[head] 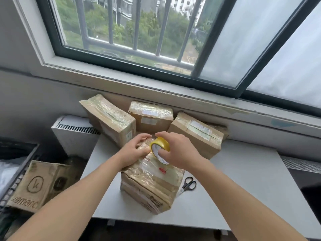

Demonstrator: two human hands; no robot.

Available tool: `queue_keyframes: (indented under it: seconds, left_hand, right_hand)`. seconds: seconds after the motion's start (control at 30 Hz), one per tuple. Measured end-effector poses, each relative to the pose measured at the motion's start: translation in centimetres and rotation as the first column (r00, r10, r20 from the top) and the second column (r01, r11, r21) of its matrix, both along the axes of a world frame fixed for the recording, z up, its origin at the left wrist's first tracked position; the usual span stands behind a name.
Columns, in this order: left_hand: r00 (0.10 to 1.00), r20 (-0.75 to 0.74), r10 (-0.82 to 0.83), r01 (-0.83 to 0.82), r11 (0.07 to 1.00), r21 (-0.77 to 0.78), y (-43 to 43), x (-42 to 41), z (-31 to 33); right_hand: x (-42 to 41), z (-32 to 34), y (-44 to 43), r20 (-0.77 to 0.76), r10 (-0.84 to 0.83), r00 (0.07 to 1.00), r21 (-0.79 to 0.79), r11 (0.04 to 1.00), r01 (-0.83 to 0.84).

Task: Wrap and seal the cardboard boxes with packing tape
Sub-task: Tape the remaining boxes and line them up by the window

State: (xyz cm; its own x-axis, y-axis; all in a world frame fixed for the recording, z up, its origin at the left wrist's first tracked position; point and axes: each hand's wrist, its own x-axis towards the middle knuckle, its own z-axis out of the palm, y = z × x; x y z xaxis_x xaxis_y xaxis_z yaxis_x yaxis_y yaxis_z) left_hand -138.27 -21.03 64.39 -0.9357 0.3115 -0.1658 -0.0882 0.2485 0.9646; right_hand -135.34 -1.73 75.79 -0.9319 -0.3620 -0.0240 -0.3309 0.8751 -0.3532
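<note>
Head view, centre of the frame: a brown cardboard box (151,185), already crossed by many bands of clear glossy tape, sits on the grey worktop (243,180) with one corner turned toward the lower edge. The left hand (133,150) rests on the far end of its top, fingers (144,137) close together and laid flat over the cardboard. The right hand (178,150) grips a yellow roll of packing tape (160,145) held upright against the same end of the box top, thumb over the outer rim and other fingers curled into the core.

Black-handled scissors (189,183) lie on the worktop just right of the box. Behind the hands, three more taped cardboard boxes (151,117) stand in a row under the window sill (191,100). A white radiator (74,133) stands at the left of the worktop, and a printed cardboard carton (40,185) sits lower left, off the worktop.
</note>
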Motion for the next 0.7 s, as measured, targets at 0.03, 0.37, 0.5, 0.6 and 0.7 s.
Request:
queue_keyframes:
  seconds: [0.03, 0.37, 0.5, 0.6, 0.7]
  left_hand:
    - [1.000, 0.004, -0.006, 0.006, 1.000, 0.004, -0.1, -0.1, -0.3]
    - [0.997, -0.067, -0.036, 0.035, 0.999, -0.008, -0.6, -0.6, -1.3]
    - [0.998, -0.046, -0.047, 0.047, 0.999, -0.005, -0.8, -0.6, -1.2]
    - [0.997, -0.037, -0.071, 0.072, 0.997, 0.014, -0.4, -0.6, -1.2]
    - [0.996, -0.039, -0.086, 0.087, 0.996, 0.013, -0.3, -0.5, -1.1]
  right_hand:
    - [-0.4, 0.2, -0.3, 0.026, -0.015, 1.000, 0.009, 1.000, 0.015]
    - [0.8, 2.7, 2.8, 0.233, -0.041, 0.972, 0.250, 0.968, -0.019]
    - [3.0, 3.3, 6.8, 0.285, -0.022, 0.958, 0.265, 0.963, -0.056]
    - [3.8, 2.6, 8.1, 0.300, -0.018, 0.954, 0.316, 0.945, -0.082]
    - [4.4, 1.8, 8.1, 0.304, -0.014, 0.953, 0.345, 0.934, -0.096]
